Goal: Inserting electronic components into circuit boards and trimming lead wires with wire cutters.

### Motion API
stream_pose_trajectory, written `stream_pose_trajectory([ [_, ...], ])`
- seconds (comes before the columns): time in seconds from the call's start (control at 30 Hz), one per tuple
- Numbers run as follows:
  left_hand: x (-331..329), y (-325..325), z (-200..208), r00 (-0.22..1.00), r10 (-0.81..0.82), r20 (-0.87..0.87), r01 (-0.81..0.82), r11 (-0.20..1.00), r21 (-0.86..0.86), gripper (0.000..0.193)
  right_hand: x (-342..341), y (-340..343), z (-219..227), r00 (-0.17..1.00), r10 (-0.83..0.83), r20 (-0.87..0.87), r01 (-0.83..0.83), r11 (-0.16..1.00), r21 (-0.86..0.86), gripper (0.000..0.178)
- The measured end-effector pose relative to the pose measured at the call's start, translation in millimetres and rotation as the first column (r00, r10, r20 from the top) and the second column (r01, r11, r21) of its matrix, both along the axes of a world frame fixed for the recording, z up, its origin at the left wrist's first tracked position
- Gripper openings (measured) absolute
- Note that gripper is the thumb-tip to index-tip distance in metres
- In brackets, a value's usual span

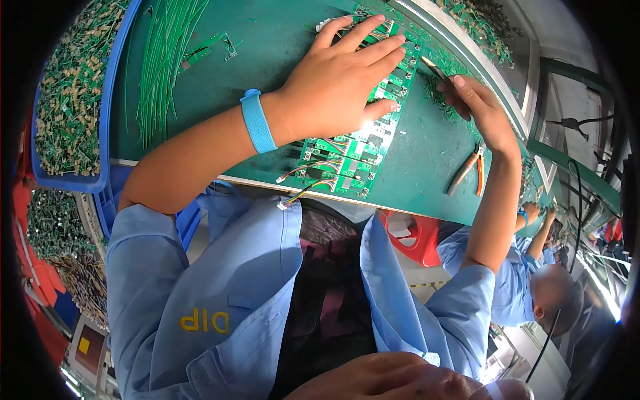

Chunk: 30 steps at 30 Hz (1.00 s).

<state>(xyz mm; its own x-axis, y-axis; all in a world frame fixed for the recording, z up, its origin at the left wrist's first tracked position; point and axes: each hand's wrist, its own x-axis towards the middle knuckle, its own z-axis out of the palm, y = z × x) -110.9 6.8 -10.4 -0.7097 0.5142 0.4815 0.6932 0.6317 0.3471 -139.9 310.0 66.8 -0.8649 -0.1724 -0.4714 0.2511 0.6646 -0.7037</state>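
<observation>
My left hand [340, 87], with a blue band on its wrist, lies palm down over a long green circuit board panel [367, 153]. Its fingers are spread across the panel's far part. Bundles of thin coloured wires [327, 165] with white plugs stick out from the panel's left side. To the right of the panel, my right hand [477, 107] is closed around a slim dark tool [430, 67] with a pale tip. The tip reaches toward the panel's right edge; most of the tool is hidden by the fingers, so its kind is unclear.
Orange-handled cutters [475, 172] lie on the green bench mat [427, 173]. At the left are green wires [163, 67], a loose board piece [207, 50] and a blue bin [103, 133] heaped with small boards. A pale rail [460, 47] borders the far right. Another person [497, 267] sits at right.
</observation>
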Motion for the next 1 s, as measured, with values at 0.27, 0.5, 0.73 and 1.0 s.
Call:
stream_pose_trajectory([
  [0.27,2,0,3,0.999,-0.012,0.044,0.013,1.0,-0.015,0.065,-13,-4,1,0.994,0.043,0.096,-0.039,0.998,-0.04,0.054],
  [0.5,5,0,2,0.999,0.007,0.04,-0.005,0.999,-0.039,0.063,-7,-54,38,0.975,0.214,-0.055,-0.156,0.844,0.513,0.053],
  [0.73,2,2,0,0.999,-0.014,0.028,0.014,1.0,-0.004,0.063,2,-18,43,0.997,0.066,-0.03,-0.053,0.944,0.327,0.05],
  [1.0,2,1,0,0.999,-0.032,0.034,0.03,0.999,0.044,0.054,33,-13,15,0.993,0.055,0.104,-0.059,0.997,0.041,0.046],
])
